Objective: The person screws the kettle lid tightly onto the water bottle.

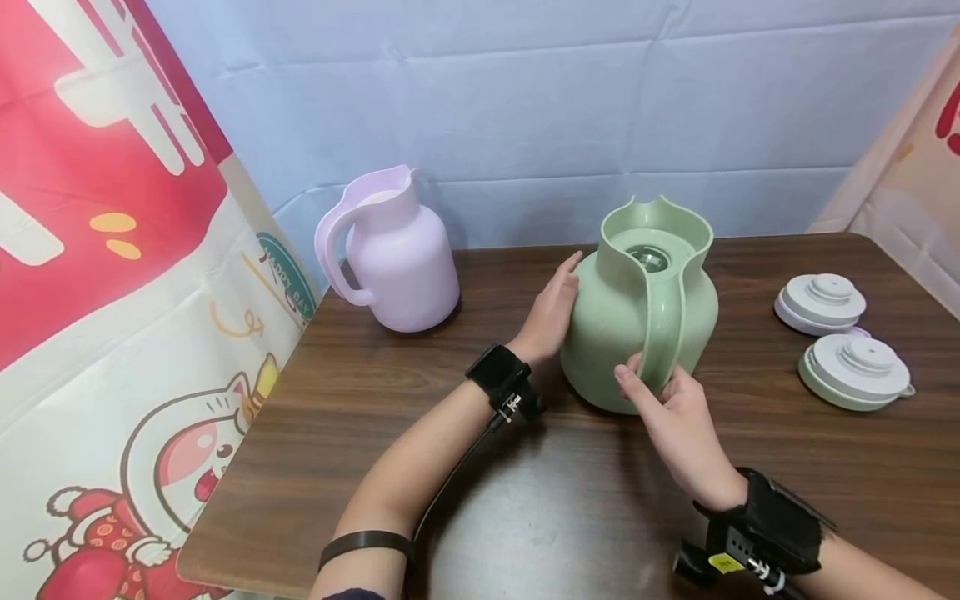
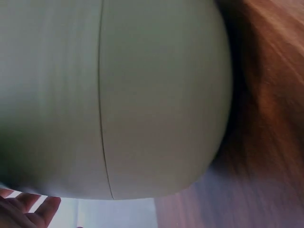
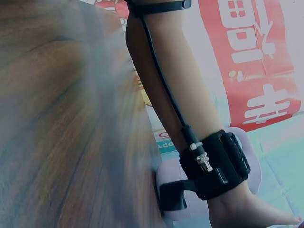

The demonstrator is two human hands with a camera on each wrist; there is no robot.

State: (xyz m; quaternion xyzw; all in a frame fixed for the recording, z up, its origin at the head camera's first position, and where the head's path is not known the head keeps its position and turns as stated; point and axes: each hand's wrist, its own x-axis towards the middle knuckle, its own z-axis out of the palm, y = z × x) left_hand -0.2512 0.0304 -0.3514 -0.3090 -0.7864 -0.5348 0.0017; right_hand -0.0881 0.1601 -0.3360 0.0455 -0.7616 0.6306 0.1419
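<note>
A light green vacuum jug (image 1: pixel 603 333) stands on the table, its metallic mouth exposed inside the spouted collar. My left hand (image 1: pixel 550 315) lies along the jug's left side with fingers extended. Its fingertips (image 2: pixel 47 209) show past the curved green wall in the left wrist view. My right hand (image 1: pixel 678 421) grips the lower part of the jug's handle (image 1: pixel 663 321), thumb on the left side; some fingers are hidden behind it. The right wrist view shows only my left forearm (image 3: pixel 183 80) and table, not the right hand's grip.
A lavender jug (image 1: pixel 408 262) stands at the back left, handle to the left. Two upturned stoppers lie at the right: one lavender-rimmed (image 1: pixel 817 312), one green-rimmed (image 1: pixel 843 396). Pale blue cloth (image 1: pixel 525 125) hangs behind the wooden table (image 1: pixel 360 417).
</note>
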